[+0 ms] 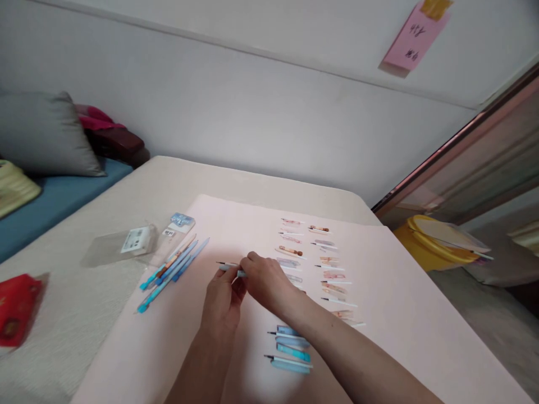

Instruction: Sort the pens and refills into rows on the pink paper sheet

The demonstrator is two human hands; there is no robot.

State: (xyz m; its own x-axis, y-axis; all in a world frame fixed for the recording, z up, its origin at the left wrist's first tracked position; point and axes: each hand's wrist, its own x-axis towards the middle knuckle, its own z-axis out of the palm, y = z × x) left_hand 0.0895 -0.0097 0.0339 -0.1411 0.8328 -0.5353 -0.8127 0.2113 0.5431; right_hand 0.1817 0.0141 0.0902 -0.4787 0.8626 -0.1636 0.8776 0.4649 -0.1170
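Note:
Both my hands meet over a pale pink sheet (400, 292) on the table. My left hand (221, 300) and my right hand (265, 280) are closed together on a light blue pen (229, 267), its dark tip pointing left. To the left lies a bundle of blue pens (170, 272). To the right of my hands, small pen parts and refills (328, 275) lie in two rows. Near my right forearm sit a few light blue barrels with refills (290, 350).
Clear plastic packaging (126, 244) lies left of the sheet, a red packet (17, 306) at the table's left edge. A grey cushion (46, 134) rests on a blue seat behind. A yellow tub (433, 247) stands right of the table. A pink note (415, 39) hangs on the wall.

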